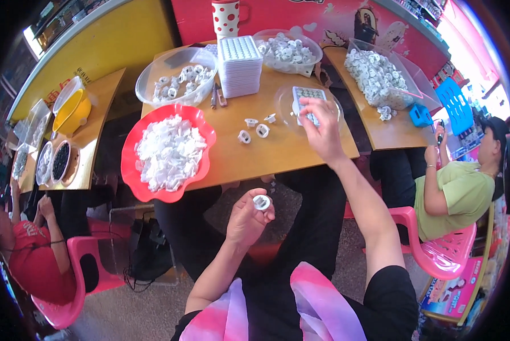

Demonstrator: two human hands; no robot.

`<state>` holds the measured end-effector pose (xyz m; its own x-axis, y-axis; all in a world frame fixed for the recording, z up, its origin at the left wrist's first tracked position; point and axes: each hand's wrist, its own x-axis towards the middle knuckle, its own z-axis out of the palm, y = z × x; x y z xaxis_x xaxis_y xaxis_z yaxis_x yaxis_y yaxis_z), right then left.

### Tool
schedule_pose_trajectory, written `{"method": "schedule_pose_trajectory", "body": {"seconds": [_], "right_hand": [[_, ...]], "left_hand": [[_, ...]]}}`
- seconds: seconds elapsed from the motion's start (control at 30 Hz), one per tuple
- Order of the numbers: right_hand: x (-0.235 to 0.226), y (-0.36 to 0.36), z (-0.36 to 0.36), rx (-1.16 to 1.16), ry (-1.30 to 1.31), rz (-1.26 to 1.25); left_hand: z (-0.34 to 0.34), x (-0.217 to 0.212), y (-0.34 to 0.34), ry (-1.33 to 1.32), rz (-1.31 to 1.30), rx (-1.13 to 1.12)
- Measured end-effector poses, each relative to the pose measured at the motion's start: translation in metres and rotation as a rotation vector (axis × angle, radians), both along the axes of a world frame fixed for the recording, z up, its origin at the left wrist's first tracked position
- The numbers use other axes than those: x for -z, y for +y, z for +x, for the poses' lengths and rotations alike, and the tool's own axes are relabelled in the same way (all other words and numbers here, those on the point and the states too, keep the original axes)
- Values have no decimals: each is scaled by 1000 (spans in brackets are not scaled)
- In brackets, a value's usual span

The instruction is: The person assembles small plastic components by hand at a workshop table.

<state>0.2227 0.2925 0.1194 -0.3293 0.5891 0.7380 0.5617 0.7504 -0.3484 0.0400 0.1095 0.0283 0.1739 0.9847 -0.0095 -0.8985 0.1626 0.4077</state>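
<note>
My left hand point(248, 219) is closed round a small white plastic cup-shaped part point(260, 202) with a pale square piece inside, held above my lap. My right hand point(323, 128) is over a small white tray of round pale discs point(309, 92), fingers pinched together at the tray; what they hold, if anything, is too small to tell. The tray rests on a clear round lid point(287, 108). Between my hands and the tray stack, several loose white parts point(262, 131) lie on the wooden table point(238, 165). A red scalloped bowl point(131, 153) heaped with small white pieces stands at the left.
Behind stand a stack of white trays point(241, 74), clear tubs of white parts point(147, 79) point(317, 54), and a polka-dot mug point(225, 20). Pens point(214, 96) lie beside the stack. Co-workers sit at side tables, one in red point(39, 256), one in light green point(457, 190).
</note>
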Motion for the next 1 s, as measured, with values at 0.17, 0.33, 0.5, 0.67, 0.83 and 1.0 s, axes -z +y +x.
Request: {"method": "schedule_pose_trajectory", "body": {"seconds": [0.17,0.33,0.5,0.67,0.83,1.0], "right_hand": [[-3,-126,-22,-228,84,-165],[6,-194,-28,-368,7,-54],[4,-230,-15,-356,-124,81],[-9,-246,-8,-358,-279,202],[-18,-251,-12,-393,-414,177],[-13,-243,-11,-408,-465,0]], "left_hand": [[-2,1,-32,-36,-92,73],[4,-11,-57,76,-139,145],[9,-28,-79,96,-76,226],[12,-31,-88,178,-28,268],[10,-12,-87,254,-30,222],[11,-11,-87,130,-208,276]]}}
